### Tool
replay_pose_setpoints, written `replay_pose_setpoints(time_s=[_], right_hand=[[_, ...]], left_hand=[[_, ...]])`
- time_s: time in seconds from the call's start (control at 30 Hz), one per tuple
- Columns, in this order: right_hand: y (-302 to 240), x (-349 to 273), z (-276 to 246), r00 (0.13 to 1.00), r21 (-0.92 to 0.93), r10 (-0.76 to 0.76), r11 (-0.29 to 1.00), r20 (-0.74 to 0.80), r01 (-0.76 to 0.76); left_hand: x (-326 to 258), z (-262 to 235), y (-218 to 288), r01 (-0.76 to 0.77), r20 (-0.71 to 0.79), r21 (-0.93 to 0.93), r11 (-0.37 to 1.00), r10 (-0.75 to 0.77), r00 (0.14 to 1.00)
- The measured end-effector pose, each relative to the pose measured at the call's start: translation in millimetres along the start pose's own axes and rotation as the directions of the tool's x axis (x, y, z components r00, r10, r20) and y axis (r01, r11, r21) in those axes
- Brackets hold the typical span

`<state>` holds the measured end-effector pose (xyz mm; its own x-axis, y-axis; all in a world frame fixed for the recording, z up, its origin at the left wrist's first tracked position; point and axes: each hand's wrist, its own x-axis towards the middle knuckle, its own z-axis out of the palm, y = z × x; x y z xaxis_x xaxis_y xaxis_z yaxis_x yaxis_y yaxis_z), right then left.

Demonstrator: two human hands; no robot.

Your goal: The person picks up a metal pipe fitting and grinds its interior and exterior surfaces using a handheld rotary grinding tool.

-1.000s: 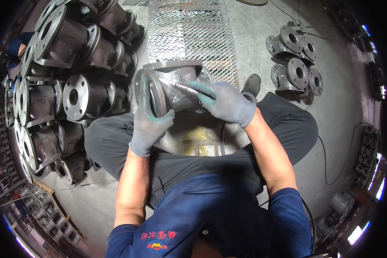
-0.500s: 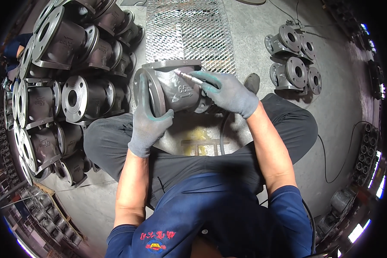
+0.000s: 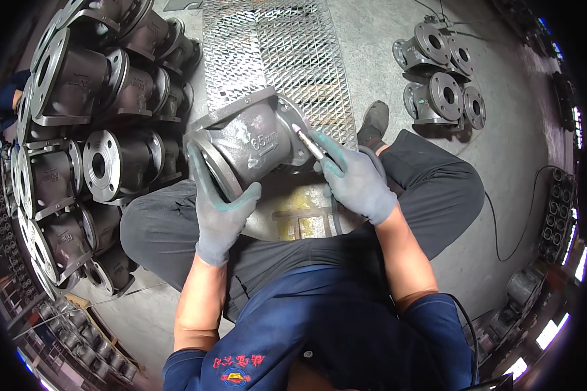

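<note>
One grey flanged casting (image 3: 257, 140) sits tilted in front of the seated person's crossed legs (image 3: 430, 186), a metal grating (image 3: 319, 72) just beyond it. I see the gloved left hand (image 3: 225, 212) clasping its left flange (image 3: 220, 168). The gloved right hand (image 3: 359, 186) pinches a slim metal tool (image 3: 312, 144); whether that touches the right flange (image 3: 293, 144), I cannot tell. More castings (image 3: 75, 88) are piled at left.
</note>
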<state>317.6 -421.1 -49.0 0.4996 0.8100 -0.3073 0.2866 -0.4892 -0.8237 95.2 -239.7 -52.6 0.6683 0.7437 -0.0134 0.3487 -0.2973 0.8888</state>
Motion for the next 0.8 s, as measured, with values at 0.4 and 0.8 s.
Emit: replay_pose_setpoints(time_s=[0.4, 0.8], right_hand=[[-15.3, 62.0, 33.4, 0.987, -0.157, -0.072, 0.986, -0.142, 0.049], [-32.7, 64.3, 38.6, 0.991, -0.123, 0.065, 0.989, -0.113, -0.078]], left_hand=[[-5.0, 8.4, 10.3, -0.107, -0.028, 0.052, 0.993, 0.108, 0.994], [-2.8, 8.0, 21.6, -0.01, -0.026, -0.091, 0.996, 0.008, 1.0]])
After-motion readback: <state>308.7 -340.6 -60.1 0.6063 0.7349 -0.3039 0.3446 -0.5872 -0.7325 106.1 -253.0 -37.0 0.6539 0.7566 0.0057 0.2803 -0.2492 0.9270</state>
